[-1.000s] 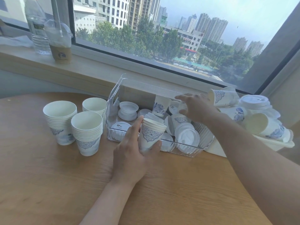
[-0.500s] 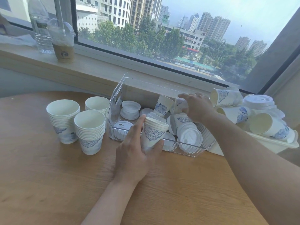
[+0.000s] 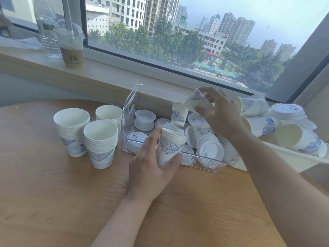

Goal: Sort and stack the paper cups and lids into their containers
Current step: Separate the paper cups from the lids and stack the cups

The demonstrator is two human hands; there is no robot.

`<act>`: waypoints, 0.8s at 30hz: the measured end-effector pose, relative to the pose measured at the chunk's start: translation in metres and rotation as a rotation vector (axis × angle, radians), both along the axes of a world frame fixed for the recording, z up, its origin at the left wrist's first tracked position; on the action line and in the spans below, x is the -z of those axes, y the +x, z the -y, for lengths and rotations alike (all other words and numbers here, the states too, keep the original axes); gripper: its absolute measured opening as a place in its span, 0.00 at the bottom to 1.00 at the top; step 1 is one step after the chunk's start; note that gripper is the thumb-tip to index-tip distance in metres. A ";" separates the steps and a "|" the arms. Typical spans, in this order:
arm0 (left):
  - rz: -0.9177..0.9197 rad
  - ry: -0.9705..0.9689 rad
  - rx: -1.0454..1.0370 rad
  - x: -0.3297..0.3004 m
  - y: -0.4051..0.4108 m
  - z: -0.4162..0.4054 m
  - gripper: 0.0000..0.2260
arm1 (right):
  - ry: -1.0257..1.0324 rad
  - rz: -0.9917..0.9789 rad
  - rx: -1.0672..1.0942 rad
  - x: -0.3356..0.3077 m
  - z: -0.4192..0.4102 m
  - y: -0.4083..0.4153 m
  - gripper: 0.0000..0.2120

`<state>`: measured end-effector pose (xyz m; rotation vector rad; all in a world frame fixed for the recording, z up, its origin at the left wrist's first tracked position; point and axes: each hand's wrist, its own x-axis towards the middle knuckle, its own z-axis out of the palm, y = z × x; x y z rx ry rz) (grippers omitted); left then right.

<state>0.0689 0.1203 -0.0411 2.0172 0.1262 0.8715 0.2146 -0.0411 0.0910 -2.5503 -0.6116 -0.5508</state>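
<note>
1. Holding a short nested stack of patterned cups just in front of the clear bin, the left hand wraps it with thumb on one side and fingers curled round the other. The stack leans a little, so a hard push from above could tip it against the clear bin's front wall or squash the thin rims.

2. Above the clear bin's middle, the right hand pinches a single cup between fingertips, tilted with its base up. That light pinch looks like the weakest point: if it slips, the cup would likely drop back among the loose lids and cups inside the clear bin.

3. Nesting the tilted cup into the stack calls for turning it upright first, I judge; a skewed entry could jam it or crease the rim.

4. Left of the clear bin stand three tall cup stacks, close together. A sweeping forearm could topple them.

5. Right of the clear bin, the white tray is heaped with cups lying on their sides; the right arm passes just beside it, and a nudge might roll some off.
</note>
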 end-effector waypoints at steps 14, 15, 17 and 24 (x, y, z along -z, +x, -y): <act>0.044 0.010 -0.007 0.001 0.000 0.000 0.40 | 0.602 -0.611 -0.354 0.023 -0.027 -0.067 0.20; 0.044 0.009 -0.009 0.001 0.000 0.000 0.40 | 0.600 -0.600 -0.351 0.024 -0.027 -0.068 0.20; 0.037 0.002 -0.018 0.002 0.001 0.000 0.40 | 0.581 -0.571 -0.344 0.026 -0.026 -0.070 0.19; 0.056 -0.041 -0.021 0.004 0.001 -0.004 0.40 | 0.451 -0.534 -0.316 0.036 -0.015 -0.072 0.11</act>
